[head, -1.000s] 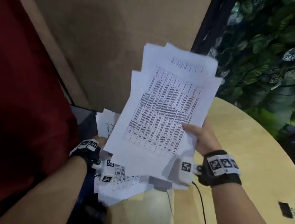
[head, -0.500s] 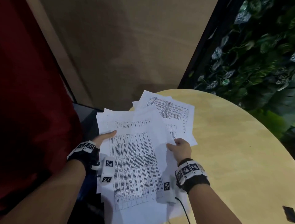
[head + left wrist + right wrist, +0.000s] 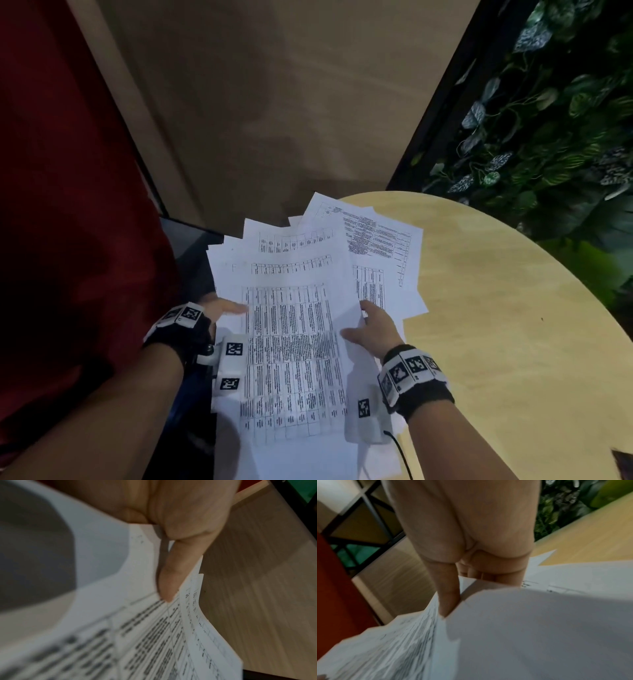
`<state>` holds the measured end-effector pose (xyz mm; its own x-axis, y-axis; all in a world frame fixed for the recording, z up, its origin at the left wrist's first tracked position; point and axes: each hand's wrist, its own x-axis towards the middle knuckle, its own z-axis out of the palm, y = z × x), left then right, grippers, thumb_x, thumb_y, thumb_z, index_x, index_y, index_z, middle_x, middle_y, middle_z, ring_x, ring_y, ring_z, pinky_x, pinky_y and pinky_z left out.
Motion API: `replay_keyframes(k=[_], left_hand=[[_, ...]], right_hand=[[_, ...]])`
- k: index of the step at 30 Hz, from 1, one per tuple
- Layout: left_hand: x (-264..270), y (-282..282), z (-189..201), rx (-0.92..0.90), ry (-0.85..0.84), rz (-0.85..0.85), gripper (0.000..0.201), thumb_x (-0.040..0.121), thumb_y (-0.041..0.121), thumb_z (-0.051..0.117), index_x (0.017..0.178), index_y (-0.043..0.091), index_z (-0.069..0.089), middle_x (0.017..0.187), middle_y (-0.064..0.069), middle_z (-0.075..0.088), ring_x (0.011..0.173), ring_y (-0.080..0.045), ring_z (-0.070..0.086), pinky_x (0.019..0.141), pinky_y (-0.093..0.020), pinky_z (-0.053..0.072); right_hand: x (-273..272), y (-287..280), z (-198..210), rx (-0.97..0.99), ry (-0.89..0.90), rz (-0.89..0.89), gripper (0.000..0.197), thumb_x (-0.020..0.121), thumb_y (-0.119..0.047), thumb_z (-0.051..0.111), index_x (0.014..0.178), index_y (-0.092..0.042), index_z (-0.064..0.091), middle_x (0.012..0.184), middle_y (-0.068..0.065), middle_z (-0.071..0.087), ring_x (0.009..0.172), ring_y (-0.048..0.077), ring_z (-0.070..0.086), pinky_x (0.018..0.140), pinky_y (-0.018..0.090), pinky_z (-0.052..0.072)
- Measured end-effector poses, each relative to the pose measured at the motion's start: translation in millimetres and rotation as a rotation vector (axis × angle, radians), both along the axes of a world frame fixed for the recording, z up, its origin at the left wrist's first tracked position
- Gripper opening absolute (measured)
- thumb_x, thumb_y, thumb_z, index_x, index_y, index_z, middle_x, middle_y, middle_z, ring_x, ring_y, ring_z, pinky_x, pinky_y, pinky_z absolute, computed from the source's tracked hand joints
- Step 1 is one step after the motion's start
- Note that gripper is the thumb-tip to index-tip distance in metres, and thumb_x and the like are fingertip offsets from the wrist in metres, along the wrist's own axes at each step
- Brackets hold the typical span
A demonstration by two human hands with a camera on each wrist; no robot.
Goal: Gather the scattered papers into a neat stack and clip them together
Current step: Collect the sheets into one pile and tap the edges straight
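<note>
Papers (image 3: 301,342) are gathered into one fanned pile on the near-left edge of the round worktop (image 3: 496,342), overhanging it toward 7 o'clock. Edges are not squared: upper sheets splay toward 12 and 1 o'clock, corners stepped.

Left hand (image 3: 219,308) pinches the pile's left edge, thumb on top, fingers beneath and unseen. Right hand (image 3: 375,330) grips the right edge, thumb laid on the top sheet, fingers curled under.

Judged status: gathering largely done; squaring and clipping remain. No clip is visible in any view.

Materials: thin white office sheets printed with dense black tables; limp, and they bow in the wrist views. The worktop is pale wood-grain laminate, smooth and matte. Likely slippery sheet against sheet.
</note>
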<state>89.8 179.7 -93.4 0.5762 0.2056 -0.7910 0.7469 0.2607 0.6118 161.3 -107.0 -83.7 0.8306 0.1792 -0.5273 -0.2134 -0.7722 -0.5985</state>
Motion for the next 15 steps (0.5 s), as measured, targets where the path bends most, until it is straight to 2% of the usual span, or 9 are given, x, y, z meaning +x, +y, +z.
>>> replay_keyframes(k=[1, 2, 4, 5, 6, 9, 12, 13, 15], left_hand=[[-2.9, -1.0, -0.5, -0.04, -0.024, 0.008, 0.061, 0.063, 0.023, 0.081, 0.115, -0.001, 0.062, 0.115, -0.025, 0.063, 0.114, -0.036, 0.055, 0.104, -0.046, 0.039], [-4.1, -1.9, -2.0, -0.119, -0.067, 0.092, 0.063, 0.067, 0.031, 0.078, 0.12, 0.003, 0.059, 0.122, -0.022, 0.061, 0.115, -0.037, 0.056, 0.105, -0.052, 0.038], [-7.5, -4.8, 3.4, -0.204, -0.087, 0.144, 0.039, 0.082, 0.033, 0.064, 0.113, 0.009, 0.062, 0.109, -0.018, 0.066, 0.096, -0.033, 0.066, 0.096, -0.048, 0.045], [-7.9, -6.4, 1.9, -0.248, -0.1, 0.137, 0.031, 0.084, 0.029, 0.061, 0.108, 0.01, 0.065, 0.101, -0.017, 0.069, 0.087, -0.031, 0.069, 0.091, -0.045, 0.048], [-9.1, -7.2, 4.6, -0.262, -0.098, 0.127, 0.031, 0.079, 0.026, 0.065, 0.105, 0.01, 0.066, 0.099, -0.017, 0.07, 0.086, -0.032, 0.069, 0.092, -0.046, 0.048], [-7.6, -2.1, -7.2, -0.097, -0.092, 0.028, 0.067, 0.053, 0.019, 0.085, 0.115, 0.007, 0.064, 0.118, -0.017, 0.065, 0.111, -0.035, 0.06, 0.104, -0.051, 0.04], [2.9, 29.0, -57.5, 0.123, -0.041, -0.063, 0.113, 0.029, 0.034, 0.095, 0.129, 0.007, 0.052, 0.129, -0.007, 0.059, 0.119, -0.03, 0.055, 0.104, -0.046, 0.041], [5.8, 30.6, -49.5, 0.139, -0.038, -0.053, 0.113, 0.029, 0.034, 0.096, 0.129, 0.007, 0.052, 0.13, -0.007, 0.058, 0.119, -0.029, 0.055, 0.104, -0.047, 0.041], [6.7, 23.4, -14.6, 0.122, -0.052, -0.027, 0.077, 0.055, 0.012, 0.088, 0.124, 0.002, 0.056, 0.125, -0.013, 0.061, 0.116, -0.03, 0.056, 0.105, -0.048, 0.04]], right_hand=[[0.0, -0.2, 4.1, 0.02, 0.002, -0.029, 0.051, 0.081, -0.019, 0.07, 0.127, -0.009, 0.051, 0.129, 0.008, 0.057, 0.119, 0.028, 0.053, 0.1, 0.041, 0.045], [0.2, -1.6, 6.0, 0.031, -0.003, -0.056, 0.042, 0.085, -0.017, 0.064, 0.125, -0.007, 0.052, 0.128, 0.01, 0.058, 0.119, 0.029, 0.053, 0.101, 0.041, 0.044], [0.6, -4.2, 10.0, 0.011, -0.032, -0.102, 0.04, 0.092, -0.013, 0.054, 0.13, -0.002, 0.048, 0.133, 0.013, 0.053, 0.124, 0.03, 0.049, 0.104, 0.037, 0.039], [0.3, -4.2, 12.4, 0.003, -0.041, -0.128, 0.042, 0.094, -0.012, 0.05, 0.134, 0.0, 0.044, 0.138, 0.014, 0.049, 0.128, 0.03, 0.045, 0.105, 0.035, 0.035], [-0.6, -2.9, 12.9, 0.003, -0.047, -0.15, 0.045, 0.096, -0.012, 0.047, 0.138, 0.0, 0.039, 0.142, 0.014, 0.044, 0.132, 0.029, 0.041, 0.107, 0.034, 0.032], [-9.1, 13.0, 15.9, -0.011, -0.059, -0.102, 0.045, 0.098, -0.014, 0.043, 0.14, -0.001, 0.034, 0.143, 0.016, 0.043, 0.132, 0.03, 0.041, 0.106, 0.032, 0.033], [-15.0, 33.3, 19.8, -0.007, -0.062, 0.068, 0.034, 0.098, -0.026, 0.043, 0.123, -0.003, 0.05, 0.119, 0.012, 0.058, 0.111, 0.028, 0.056, 0.088, 0.031, 0.043], [-10.5, 34.8, 22.5, 0.0, -0.078, 0.102, 0.031, 0.097, -0.033, 0.045, 0.11, -0.008, 0.056, 0.107, 0.009, 0.061, 0.101, 0.026, 0.058, 0.082, 0.029, 0.044], [11.1, 26.2, 26.0, -0.051, -0.162, 0.031, 0.029, 0.092, -0.042, 0.05, 0.093, -0.015, 0.06, 0.096, 0.004, 0.064, 0.092, 0.022, 0.059, 0.082, 0.028, 0.044]])
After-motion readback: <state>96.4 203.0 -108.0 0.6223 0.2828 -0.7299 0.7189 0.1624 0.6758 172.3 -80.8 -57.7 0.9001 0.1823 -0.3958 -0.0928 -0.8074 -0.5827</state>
